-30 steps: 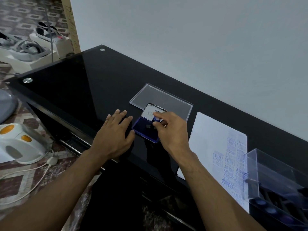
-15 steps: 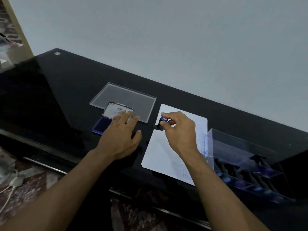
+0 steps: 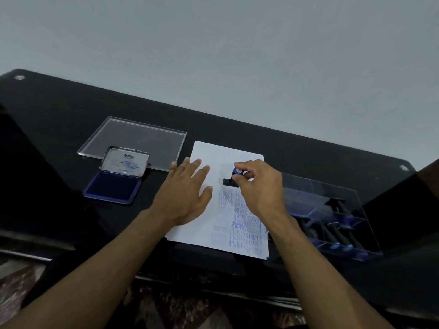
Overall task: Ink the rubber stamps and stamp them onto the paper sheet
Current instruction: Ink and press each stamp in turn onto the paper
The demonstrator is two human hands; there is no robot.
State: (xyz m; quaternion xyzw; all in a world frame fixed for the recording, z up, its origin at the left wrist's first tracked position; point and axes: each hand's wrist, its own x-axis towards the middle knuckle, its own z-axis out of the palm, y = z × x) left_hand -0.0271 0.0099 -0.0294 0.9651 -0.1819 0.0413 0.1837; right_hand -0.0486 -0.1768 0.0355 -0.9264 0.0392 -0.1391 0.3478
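The right hand (image 3: 260,186) pinches a small rubber stamp with a blue knob and a black rectangular base (image 3: 234,178). The thumb and the first fingers are curled round the knob, and the other fingers are bent behind it. The black base of the stamp sits on the white paper sheet (image 3: 213,157), in the upper half of the sheet, just above the blue prints. The right forearm comes in from the lower right and rises toward the sheet, with the wrist a little bent.

The left hand (image 3: 187,193) lies flat, palm down, with straight spread fingers. It presses on the left edge of the paper sheet; the fingers point away from the person and the thumb lies on the white paper. The left forearm comes in from the lower left corner.

The paper sheet lies on the glossy black glass worktop (image 3: 59,115). Its lower right part carries many blue printed words, such as SAMPLE, AIR MAIL and FRAGILE, some upright and some turned.

To the left of the sheet, apart from it, stands an open blue ink pad with a silver lid (image 3: 114,186); the lid is raised at the far side. Behind it lies a flat clear plastic lid (image 3: 142,136). To the right of the sheet, a clear plastic box (image 3: 332,210) holds more stamps with dark handles (image 3: 342,236).
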